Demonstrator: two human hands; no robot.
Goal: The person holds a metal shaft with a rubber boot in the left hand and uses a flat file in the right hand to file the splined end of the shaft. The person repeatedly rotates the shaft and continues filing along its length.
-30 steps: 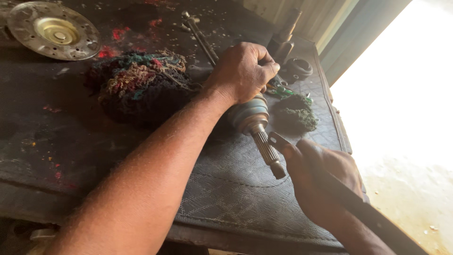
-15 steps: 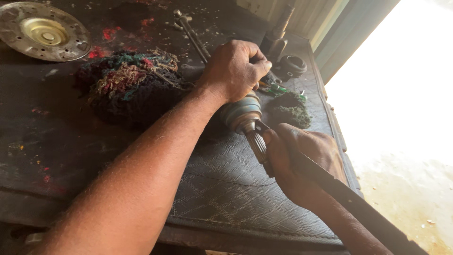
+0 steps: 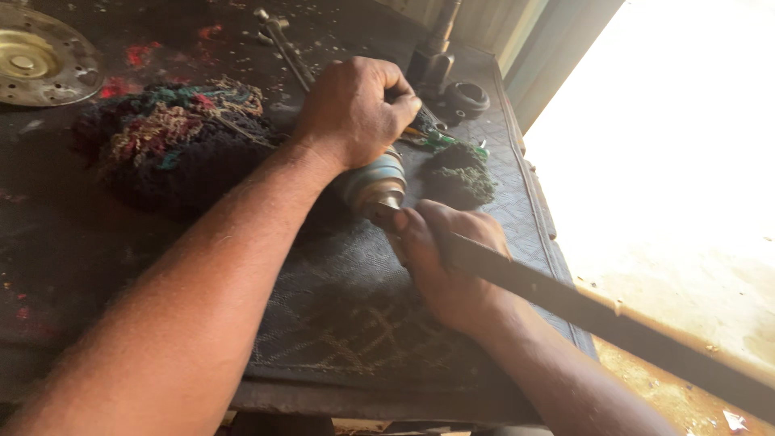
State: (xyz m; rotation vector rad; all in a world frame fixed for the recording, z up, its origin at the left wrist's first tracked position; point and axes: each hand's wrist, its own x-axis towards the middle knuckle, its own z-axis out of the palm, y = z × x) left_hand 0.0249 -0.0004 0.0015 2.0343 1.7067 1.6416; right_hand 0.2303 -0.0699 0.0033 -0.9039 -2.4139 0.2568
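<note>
Left hand [image 3: 355, 109]: fist closed, knuckles up, forearm extended diagonally. Right hand [image 3: 452, 266]: fingers curled shut, wrist bent, just beside the left

The joint housing [image 3: 373, 182] under my left hand [image 3: 351, 109] is dull grey metal with a brownish tinge at its narrow end. The worktop [image 3: 73, 266] is near black, flecked with red paint. Its mat [image 3: 355, 315] is dark grey with a pale woven lattice. The rag heap [image 3: 173, 137] mixes black, red, green and tan threads. The disc [image 3: 36, 60] is brassy gold. The small wad [image 3: 460, 171] is dark green.
</note>
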